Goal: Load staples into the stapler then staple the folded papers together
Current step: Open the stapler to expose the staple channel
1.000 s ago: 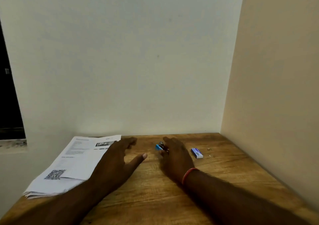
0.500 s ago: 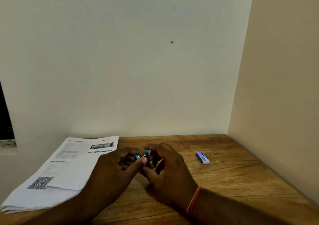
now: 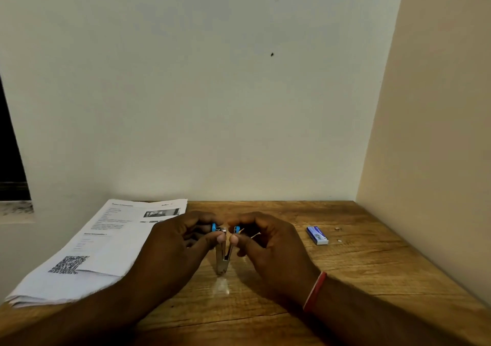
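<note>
A small blue and metal stapler [image 3: 222,252] is held just above the wooden table [image 3: 358,279], swung open in a V with its hinge end pointing toward me. My left hand [image 3: 175,247] pinches the left arm of the stapler at its blue tip. My right hand [image 3: 268,244] pinches the right arm the same way. The folded printed papers [image 3: 106,242] lie at the left, partly under my left wrist. A small blue and white staple box [image 3: 317,235] lies on the table to the right of my hands.
Two tiny bits [image 3: 337,229] lie on the table beyond the staple box. Walls close the table in at the back and the right. A dark window opening [image 3: 10,165] is at the far left.
My right hand picked the stapler up from the table and brought it toward me. Both hands took hold of it and spread it open into a V.
</note>
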